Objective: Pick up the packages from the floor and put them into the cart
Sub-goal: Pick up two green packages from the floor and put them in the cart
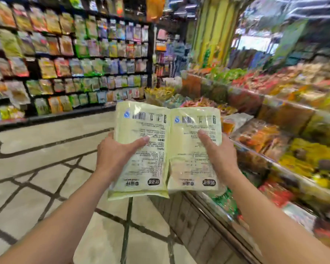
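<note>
Two pale yellow-green packages are held up side by side at chest height, printed backs with barcodes facing me. My left hand [114, 153] grips the left package [141, 168] by its left edge, thumb lying across the print. My right hand [217, 151] grips the right package [191, 164] by its right edge, thumb on the print too. The inner edges of the packages touch. No cart is in view.
A long display counter [255, 187] with bins of loose wrapped snacks runs along the right. Black shelves [65, 63] full of hanging snack bags line the far left wall. A tiled floor [36, 187] with dark lines lies between them.
</note>
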